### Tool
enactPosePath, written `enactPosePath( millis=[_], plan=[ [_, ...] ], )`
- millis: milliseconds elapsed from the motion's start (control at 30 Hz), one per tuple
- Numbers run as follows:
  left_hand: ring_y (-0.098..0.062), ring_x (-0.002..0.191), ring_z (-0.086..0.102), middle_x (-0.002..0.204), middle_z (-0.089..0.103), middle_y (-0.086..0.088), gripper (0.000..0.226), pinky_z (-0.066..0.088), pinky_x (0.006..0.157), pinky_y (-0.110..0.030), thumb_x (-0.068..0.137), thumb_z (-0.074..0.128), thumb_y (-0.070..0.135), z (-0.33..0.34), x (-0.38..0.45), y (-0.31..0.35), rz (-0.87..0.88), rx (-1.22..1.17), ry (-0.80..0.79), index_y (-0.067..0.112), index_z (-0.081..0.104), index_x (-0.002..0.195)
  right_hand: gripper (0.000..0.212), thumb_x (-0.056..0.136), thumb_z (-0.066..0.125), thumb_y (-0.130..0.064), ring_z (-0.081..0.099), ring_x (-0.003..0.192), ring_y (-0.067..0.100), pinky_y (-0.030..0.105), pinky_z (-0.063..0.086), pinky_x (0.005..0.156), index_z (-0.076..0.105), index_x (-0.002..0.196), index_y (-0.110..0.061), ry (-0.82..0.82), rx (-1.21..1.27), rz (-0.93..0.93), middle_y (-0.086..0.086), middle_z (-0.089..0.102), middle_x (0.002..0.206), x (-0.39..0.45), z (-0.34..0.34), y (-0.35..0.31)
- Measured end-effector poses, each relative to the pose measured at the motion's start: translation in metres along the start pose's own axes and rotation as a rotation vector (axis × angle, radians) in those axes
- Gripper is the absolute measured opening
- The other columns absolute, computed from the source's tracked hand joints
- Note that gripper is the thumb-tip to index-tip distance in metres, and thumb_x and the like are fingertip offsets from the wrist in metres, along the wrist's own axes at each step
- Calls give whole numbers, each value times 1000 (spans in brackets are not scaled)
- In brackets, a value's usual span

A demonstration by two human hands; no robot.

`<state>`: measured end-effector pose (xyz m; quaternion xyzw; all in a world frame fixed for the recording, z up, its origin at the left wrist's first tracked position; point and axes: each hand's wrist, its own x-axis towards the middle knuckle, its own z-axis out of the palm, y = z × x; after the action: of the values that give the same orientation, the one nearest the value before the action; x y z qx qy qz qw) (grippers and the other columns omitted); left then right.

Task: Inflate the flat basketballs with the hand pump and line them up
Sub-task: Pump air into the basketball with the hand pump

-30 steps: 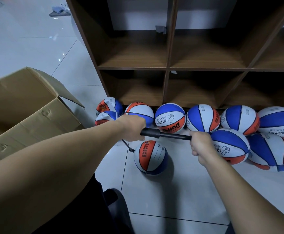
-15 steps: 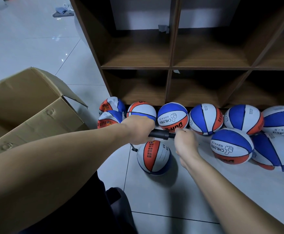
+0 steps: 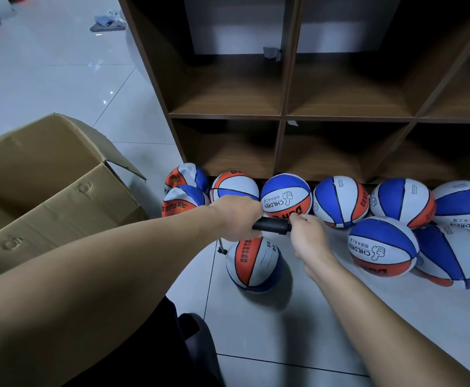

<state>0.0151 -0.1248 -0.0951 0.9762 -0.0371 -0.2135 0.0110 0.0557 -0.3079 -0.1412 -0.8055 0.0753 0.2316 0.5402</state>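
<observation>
Pushed in, right hand (image 3: 309,236) and left hand (image 3: 238,217) grip pump (image 3: 271,225) near "CHILDREN" ball (image 3: 285,195).

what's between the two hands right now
In the head view, only the short black barrel of the hand pump spans from the left hand to the right hand; the ball being pumped sits below.

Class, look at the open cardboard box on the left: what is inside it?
Only the bare brown inner walls of the box show. Its floor lies below the near wall and outside the frame's left edge, so whether any balls remain inside cannot be told.
</observation>
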Motion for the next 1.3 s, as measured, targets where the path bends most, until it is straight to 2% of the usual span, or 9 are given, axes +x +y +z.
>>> enactPosePath(
  millis=[133,267,433,500,600,800,900,1067,1300],
  plan=[
    [-17,71,60,80,63,2,22,45,60,-32,102,65,45,-2,0,-18,-69,18,-53,25,61,93,21,97,55,-21,27,57,21,32,22,52,46,78,-19,61,18,103,1,32,63,15,-27,4],
    [-21,77,65,83,66,0,26,49,63,-33,100,67,49,-1,-2,-31,-127,11,-91,26,61,89,27,92,58,-20,17,54,19,28,15,48,35,77,-24,98,86,205,1,24,67,32,-49,13],
    [-16,67,58,78,62,2,27,42,59,-31,103,63,50,-1,0,-15,-72,20,-42,26,60,91,27,84,53,-14,33,61,26,41,32,60,38,62,-16,238,52,109,2,36,59,18,-31,5],
    [-15,66,57,76,61,3,26,43,59,-31,103,63,49,-2,0,-11,-60,28,-19,27,59,90,30,90,53,-14,40,62,27,38,36,61,45,61,-16,247,55,78,2,46,61,9,-21,3],
    [-15,67,58,77,61,4,22,47,61,-32,103,63,48,-1,-3,-7,-44,29,-20,29,59,93,28,97,53,-19,49,68,26,37,42,67,52,69,-17,221,81,54,0,54,70,3,-7,7],
    [-18,70,61,76,60,5,22,61,73,-41,101,64,49,0,-7,-1,-32,14,9,28,58,94,35,101,49,-16,39,62,23,33,33,60,40,67,-18,157,98,-2,-1,44,64,-9,8,4],
    [-15,67,57,75,57,6,25,58,71,-39,103,63,49,-2,-6,3,-9,19,25,27,55,94,39,105,49,-16,37,59,21,32,29,54,37,68,-17,142,86,-20,-2,41,65,-15,12,-3],
    [-13,63,52,74,54,5,27,44,61,-34,103,63,48,-2,-3,6,-5,3,41,26,54,91,36,104,49,-18,35,62,21,34,28,58,35,70,-18,129,94,-32,-1,39,66,-16,16,-6],
    [-17,67,59,74,60,5,26,55,66,-36,99,66,48,2,0,1,-32,-66,13,26,60,87,29,97,52,-27,35,65,24,37,29,60,38,72,-20,61,53,17,2,38,65,-3,9,-2]
  ],
)
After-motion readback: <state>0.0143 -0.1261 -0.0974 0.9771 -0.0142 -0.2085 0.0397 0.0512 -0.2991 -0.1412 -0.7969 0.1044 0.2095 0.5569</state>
